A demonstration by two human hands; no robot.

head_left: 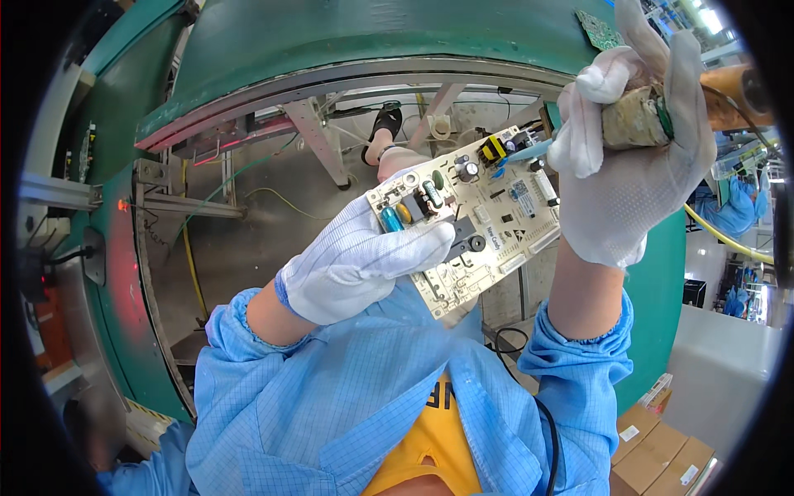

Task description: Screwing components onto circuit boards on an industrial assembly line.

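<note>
A cream circuit board point(519, 236) is tilted in front of my body, crowded with capacitors, connectors and a yellow-banded transformer point(493, 150). My left hand point(347, 256), in a white glove, grips its left side with the thumb over the face. On the right, my gloved right hand point(624, 194) is closed around a tool with a tan, tape-wrapped body point(635, 122); its exact kind is unclear. A pale blue tip point(531, 152) reaches from that hand to the board beside the transformer. Small bright blue spots point(499, 172) show on the board there.
A green conveyor point(372, 33) with a metal rail runs across the far side, bearing another board point(599, 31) at the upper right. More green surface curves along the left. Cardboard boxes point(657, 450) stand at lower right. A yellow hose point(728, 236) and a dark cable hang near my right arm.
</note>
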